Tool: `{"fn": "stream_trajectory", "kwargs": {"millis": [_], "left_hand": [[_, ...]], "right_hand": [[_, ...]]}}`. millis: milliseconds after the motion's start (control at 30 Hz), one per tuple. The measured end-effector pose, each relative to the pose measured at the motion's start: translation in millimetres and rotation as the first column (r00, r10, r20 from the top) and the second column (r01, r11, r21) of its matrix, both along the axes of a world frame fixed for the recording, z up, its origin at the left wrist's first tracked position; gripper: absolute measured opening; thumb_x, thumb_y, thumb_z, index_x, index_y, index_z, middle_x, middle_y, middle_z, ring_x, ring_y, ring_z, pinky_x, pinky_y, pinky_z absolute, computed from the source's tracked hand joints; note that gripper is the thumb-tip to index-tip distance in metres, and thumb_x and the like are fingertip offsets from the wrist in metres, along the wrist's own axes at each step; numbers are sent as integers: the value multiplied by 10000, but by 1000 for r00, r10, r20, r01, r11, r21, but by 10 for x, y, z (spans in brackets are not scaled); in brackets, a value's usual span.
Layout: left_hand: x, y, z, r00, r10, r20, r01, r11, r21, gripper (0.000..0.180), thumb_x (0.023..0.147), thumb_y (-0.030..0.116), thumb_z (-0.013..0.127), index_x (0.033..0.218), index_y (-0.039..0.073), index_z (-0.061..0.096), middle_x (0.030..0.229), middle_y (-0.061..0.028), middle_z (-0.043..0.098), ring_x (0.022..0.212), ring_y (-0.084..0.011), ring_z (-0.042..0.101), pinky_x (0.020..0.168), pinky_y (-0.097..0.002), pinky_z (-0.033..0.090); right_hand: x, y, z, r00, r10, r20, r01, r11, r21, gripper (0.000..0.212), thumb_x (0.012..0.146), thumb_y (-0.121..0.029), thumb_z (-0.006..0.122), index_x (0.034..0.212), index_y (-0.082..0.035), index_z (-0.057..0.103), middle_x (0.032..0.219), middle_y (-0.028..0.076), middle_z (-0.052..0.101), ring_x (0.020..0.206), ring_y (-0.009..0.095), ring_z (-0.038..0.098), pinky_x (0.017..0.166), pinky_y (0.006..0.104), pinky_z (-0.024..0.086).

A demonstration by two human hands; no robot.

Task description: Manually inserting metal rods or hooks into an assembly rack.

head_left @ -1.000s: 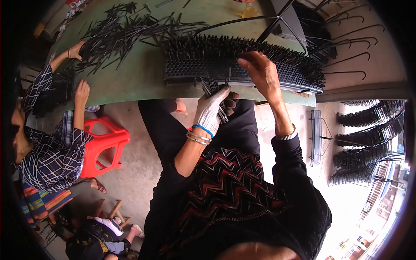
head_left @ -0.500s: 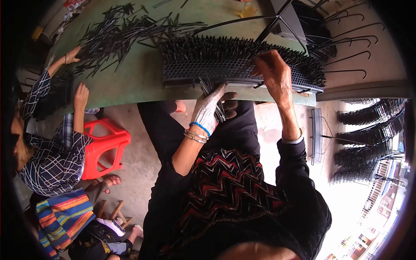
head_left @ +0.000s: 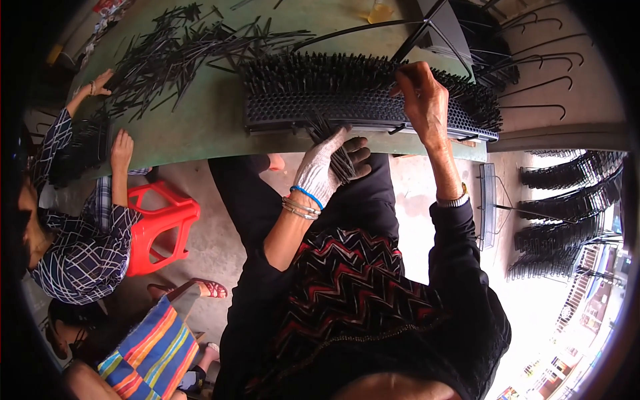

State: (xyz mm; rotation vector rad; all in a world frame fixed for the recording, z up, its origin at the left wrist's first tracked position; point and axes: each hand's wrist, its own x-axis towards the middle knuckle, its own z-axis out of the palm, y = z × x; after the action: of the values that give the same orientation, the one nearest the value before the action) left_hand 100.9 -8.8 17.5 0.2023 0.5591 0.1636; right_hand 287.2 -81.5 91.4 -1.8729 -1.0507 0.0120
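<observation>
My left hand (head_left: 321,163), in a whitish glove with dark fingertips, is closed around a bundle of thin black strips (head_left: 342,162) below the table edge. Bare and pinched, my right hand (head_left: 427,103) has its fingertips against the upright black strips (head_left: 320,73) of a long perforated rack (head_left: 320,110). Whatever is between those fingertips is too dark to make out. The rack's back rows bristle with strips, while holes show along its front.
Loose black strips (head_left: 180,60) lie heaped on the green table (head_left: 200,127). At left sits a co-worker in a checked sleeve (head_left: 87,260) beside a red stool (head_left: 160,230). Wire hooks (head_left: 547,63) project at right, above hanging black racks (head_left: 567,200).
My right hand has moved up from the rack's holes to the standing strips. The bundle in my left hand has shifted. At lower left, a person with a striped cloth has moved right.
</observation>
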Motion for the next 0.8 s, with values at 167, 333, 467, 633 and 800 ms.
{"fn": "stream_trajectory", "kwargs": {"millis": [167, 333, 467, 633, 800], "left_hand": [[16, -47, 39, 998, 34, -56, -33, 999, 29, 232, 962, 307, 569, 1042, 89, 579, 933, -110, 658, 824, -244, 661, 697, -427, 574], [-35, -62, -36, 986, 99, -137, -83, 990, 116, 225, 961, 306, 575, 1021, 90, 588, 840, -79, 650, 698, -202, 644, 606, -392, 570], [-47, -52, -84, 988, 120, -99, -105, 984, 144, 233, 959, 307, 582, 1026, 85, 598, 774, -60, 637, 603, -173, 613, 527, -345, 554], [-65, -96, 223, 984, 141, -109, -125, 982, 143, 258, 953, 320, 592, 1061, 87, 615, 746, -58, 627, 592, -157, 608, 506, -311, 532], [-128, -43, 155, 992, 109, -68, -90, 967, 239, 275, 941, 324, 613, 1075, 84, 632, 718, -55, 620, 552, -138, 589, 476, -279, 497]], "right_hand": [[146, 6, 23, 991, 112, -70, -116, 992, -46, 88, 919, -47, 594, 998, -10, 590, 782, 86, 669, 691, 113, 674, 637, 230, 494], [205, 37, 25, 983, 180, -21, -182, 976, -121, 115, 893, -58, 637, 1003, -28, 619, 835, 77, 682, 751, 131, 679, 672, 254, 504], [167, 64, -70, 942, 223, 250, -184, 968, -172, 136, 845, -93, 691, 980, -84, 675, 909, 50, 652, 854, 186, 651, 738, 314, 517], [145, 50, -160, 762, 80, 643, 49, 982, -181, 184, 832, -168, 710, 1011, -121, 709, 968, 51, 598, 874, 219, 612, 725, 317, 513], [-60, 63, -151, 834, 38, 551, 63, 985, -164, 248, 853, -207, 701, 1083, -115, 700, 949, 62, 597, 844, 211, 614, 698, 311, 503]]}}
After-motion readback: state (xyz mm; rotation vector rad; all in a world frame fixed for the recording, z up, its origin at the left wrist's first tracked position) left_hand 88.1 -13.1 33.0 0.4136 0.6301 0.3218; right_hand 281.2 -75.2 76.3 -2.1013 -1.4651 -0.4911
